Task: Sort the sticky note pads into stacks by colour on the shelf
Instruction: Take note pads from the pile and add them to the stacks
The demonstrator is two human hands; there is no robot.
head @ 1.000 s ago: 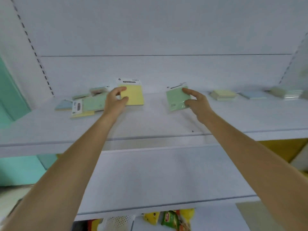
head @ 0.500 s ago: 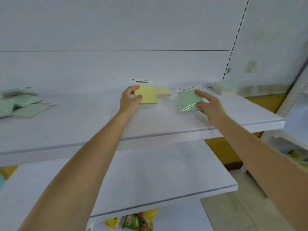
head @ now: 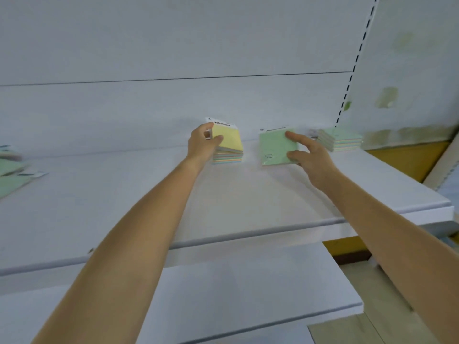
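My left hand (head: 201, 142) grips a yellow sticky note pad (head: 228, 137) with a white header card, resting on top of a short stack of pads (head: 227, 157) near the back of the white shelf (head: 248, 194). My right hand (head: 306, 151) holds a green pad (head: 275, 147) tilted upright, its lower edge near the shelf, just right of that stack. A taller stack topped with a green pad (head: 339, 139) stands further right by the back wall.
Loose green pads (head: 11, 172) lie at the shelf's far left edge of view. A lower white shelf (head: 223, 294) juts out below. A slotted upright (head: 355, 63) marks the bay's right end, with a yellow base panel (head: 407, 157) beyond.
Both hands carried their pads rightward along the shelf. The yellow pad now sits on the short stack, and the green pad has come close to the right-hand stack.
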